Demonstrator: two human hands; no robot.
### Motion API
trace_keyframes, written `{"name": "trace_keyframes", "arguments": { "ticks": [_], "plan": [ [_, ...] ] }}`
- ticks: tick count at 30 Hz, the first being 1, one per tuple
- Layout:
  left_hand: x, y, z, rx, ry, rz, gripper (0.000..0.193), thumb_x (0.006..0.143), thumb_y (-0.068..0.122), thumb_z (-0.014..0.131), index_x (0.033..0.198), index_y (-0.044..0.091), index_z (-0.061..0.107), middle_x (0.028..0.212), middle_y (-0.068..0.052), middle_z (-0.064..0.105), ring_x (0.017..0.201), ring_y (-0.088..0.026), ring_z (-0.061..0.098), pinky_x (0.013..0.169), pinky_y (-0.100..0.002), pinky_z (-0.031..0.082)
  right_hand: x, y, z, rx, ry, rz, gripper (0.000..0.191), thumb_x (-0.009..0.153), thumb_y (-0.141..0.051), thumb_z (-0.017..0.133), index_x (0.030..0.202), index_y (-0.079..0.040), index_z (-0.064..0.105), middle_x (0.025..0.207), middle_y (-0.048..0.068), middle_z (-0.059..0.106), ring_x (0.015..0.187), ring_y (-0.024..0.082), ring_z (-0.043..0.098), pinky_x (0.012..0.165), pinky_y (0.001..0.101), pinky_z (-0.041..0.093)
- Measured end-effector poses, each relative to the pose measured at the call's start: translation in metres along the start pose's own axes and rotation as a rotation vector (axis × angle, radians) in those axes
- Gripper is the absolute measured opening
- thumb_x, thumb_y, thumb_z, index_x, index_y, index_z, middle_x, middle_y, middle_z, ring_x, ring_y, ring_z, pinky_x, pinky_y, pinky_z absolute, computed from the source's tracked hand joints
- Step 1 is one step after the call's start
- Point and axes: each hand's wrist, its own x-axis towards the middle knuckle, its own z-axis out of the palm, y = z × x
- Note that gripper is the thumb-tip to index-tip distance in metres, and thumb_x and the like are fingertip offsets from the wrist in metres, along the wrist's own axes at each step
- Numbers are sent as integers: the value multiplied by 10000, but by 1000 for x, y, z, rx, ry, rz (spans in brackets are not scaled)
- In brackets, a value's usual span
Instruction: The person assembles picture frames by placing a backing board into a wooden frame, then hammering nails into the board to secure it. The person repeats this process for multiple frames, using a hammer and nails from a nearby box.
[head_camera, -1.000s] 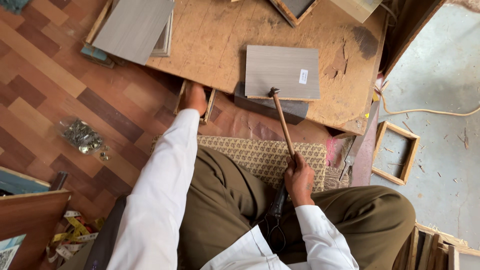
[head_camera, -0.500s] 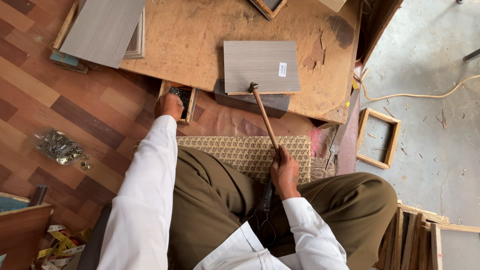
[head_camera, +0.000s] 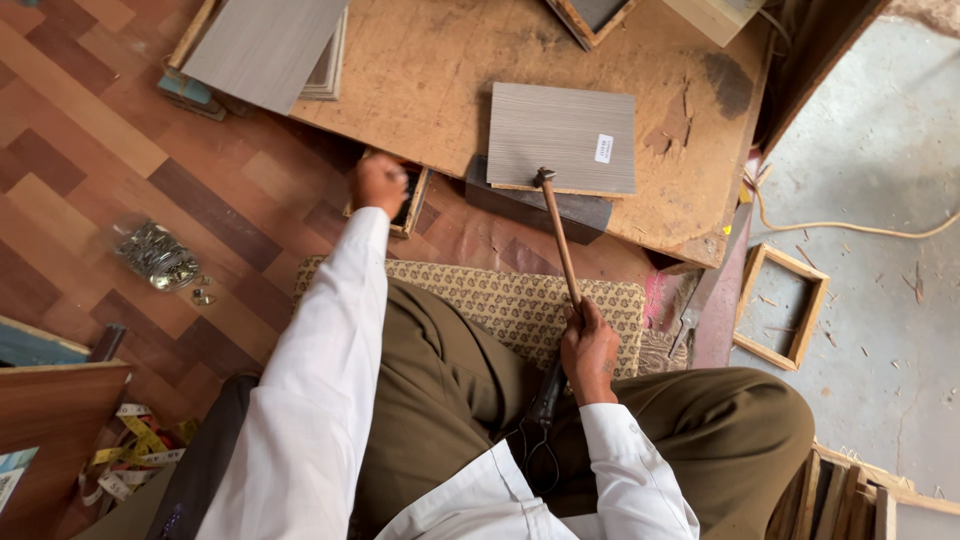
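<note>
My right hand (head_camera: 590, 345) grips the wooden handle of a hammer (head_camera: 556, 230). The hammer's head rests at the near edge of a grey laminate panel (head_camera: 563, 138) that lies on a worn plywood board (head_camera: 450, 75). My left hand (head_camera: 378, 183) is stretched out to the left, fingers closed, over a small box (head_camera: 413, 197) at the board's near edge. Whether it holds anything is hidden. I sit with knees apart on a patterned cushion (head_camera: 500, 300).
A bag of metal hardware (head_camera: 157, 256) lies on the wood-pattern floor at the left. More grey panels (head_camera: 265, 45) are stacked at the top left. An empty wooden frame (head_camera: 780, 305) lies on the concrete at the right. A tape measure (head_camera: 130, 455) sits at the lower left.
My left hand has stayed at the small box, now with fingers closed. The hammer head has stayed at the grey panel's near edge. The view has shifted slightly.
</note>
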Motion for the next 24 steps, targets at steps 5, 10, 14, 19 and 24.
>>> {"name": "trace_keyframes", "arguments": {
  "ticks": [5,10,14,19,24],
  "plan": [
    [-27,41,69,-167,-109,437,152,875,-74,671,864,74,703,861,-38,724,770,-163,748,611,-290,624,-2,-4,-3,39,-35,39,303,979,-180,637,1215,1,696,865,252,738,721,340,745,658,438,562],
    [-60,67,111,71,-63,600,120,841,-66,677,822,52,674,926,-60,691,903,-271,655,807,-390,533,-3,-5,-4,28,-33,15,284,983,-176,638,1194,2,704,847,243,735,708,344,738,650,438,559],
    [-64,64,119,79,-64,569,112,837,-51,683,815,58,670,1002,-46,654,1036,-294,569,927,-396,484,-3,-4,-4,17,-34,10,278,983,-171,636,1189,3,703,841,239,734,707,350,736,652,443,557],
    [-59,51,127,40,-77,582,113,800,-50,728,804,53,682,1011,-48,643,1050,-291,570,945,-391,477,-4,-3,-3,8,-29,17,289,983,-179,641,1198,4,702,836,241,731,705,352,733,651,443,556],
    [-61,47,135,30,-36,496,130,788,-58,746,802,59,691,1058,-37,620,1073,-276,557,980,-383,475,-4,0,0,34,-45,40,331,979,-201,648,1235,5,690,814,220,732,669,300,727,633,416,551]
  ]
}}
